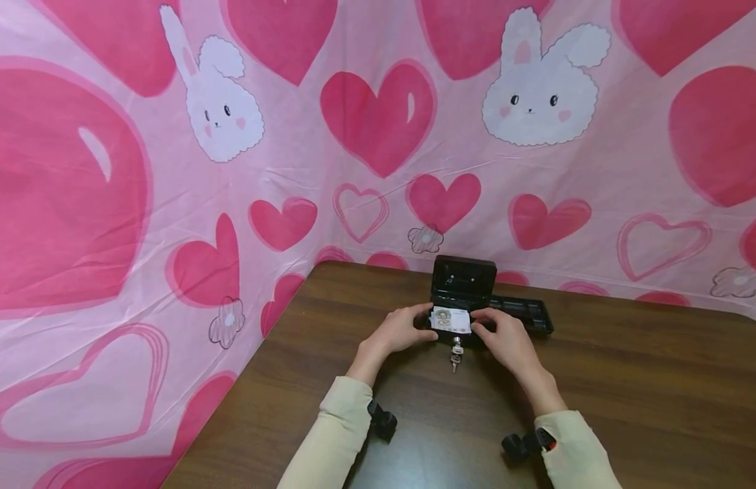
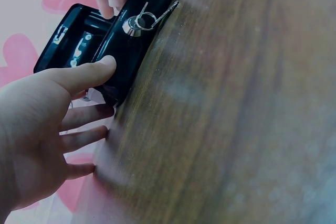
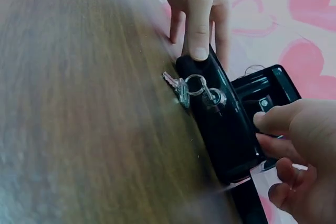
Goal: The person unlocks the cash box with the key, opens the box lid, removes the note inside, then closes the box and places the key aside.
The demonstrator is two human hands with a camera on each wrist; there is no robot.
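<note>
A small black cash box [image 1: 464, 280] stands near the table's back edge with its lid raised. White printed banknotes [image 1: 451, 320] lie flat at its opening. My left hand [image 1: 397, 331] holds the box's left end, thumb pressed on the front face and the other fingers spread along the side. At the notes' right end, my right hand [image 1: 506, 341] pinches their edge between thumb and curled fingers; in the right wrist view its thumb [image 3: 275, 119] is over the rim. Keys [image 3: 181, 88] hang on a ring from the lock [image 3: 214, 99] in the front wall.
A black compartment tray [image 1: 539, 314] sits right behind the box, partly hidden by it. The brown wooden table [image 1: 628, 380] extends to both sides and in front. A pink cloth with hearts and rabbits [image 1: 384, 122] hangs close behind the table's back and left edges.
</note>
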